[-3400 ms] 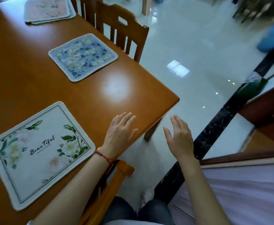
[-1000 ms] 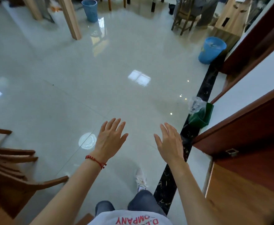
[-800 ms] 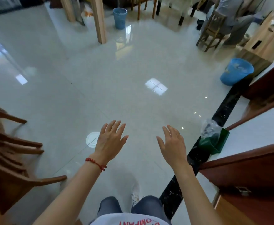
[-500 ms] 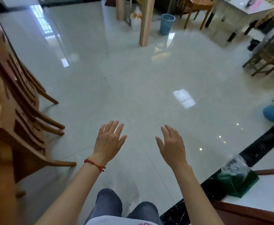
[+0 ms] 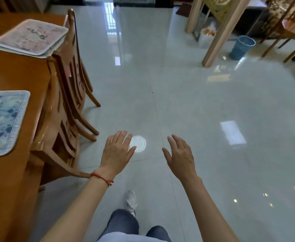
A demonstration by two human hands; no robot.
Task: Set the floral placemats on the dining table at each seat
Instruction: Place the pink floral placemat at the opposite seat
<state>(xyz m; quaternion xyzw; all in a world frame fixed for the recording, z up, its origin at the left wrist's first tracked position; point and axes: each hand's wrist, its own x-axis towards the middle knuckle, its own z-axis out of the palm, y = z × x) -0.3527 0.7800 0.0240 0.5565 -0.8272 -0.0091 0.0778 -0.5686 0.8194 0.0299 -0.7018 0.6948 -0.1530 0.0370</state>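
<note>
Both hands are held out over the pale tiled floor (image 5: 187, 105) in the lower middle of the frame, palms down, fingers straight and slightly spread, holding nothing: the left hand (image 5: 116, 154), with a red cord bracelet (image 5: 102, 179) at its wrist, and the right hand (image 5: 180, 156) just beside it, well apart from any mat. The placemats lie on the wooden surface (image 5: 15, 75) along the left edge of the frame. At mid left a blue floral placemat (image 5: 1, 119) lies flat, cut off by the frame edge, its visible long side running roughly parallel to the surface's edge and its rounded corners toward the chairs. In the upper left a stack of pink floral placemats (image 5: 31, 36) lies near the surface's far corner, turned at an angle so one corner points toward the upper right; dark brush-like marks sit on the top mat, too blurred to read as writing. Two wooden chairs (image 5: 64, 105) stand pushed against the surface's edge between the mats and the hands. A blue mesh wastebasket (image 5: 242, 47) stands in the upper right beside a light wooden post (image 5: 218, 37). A pale shoe (image 5: 130, 200) and dark trouser legs show at the bottom
</note>
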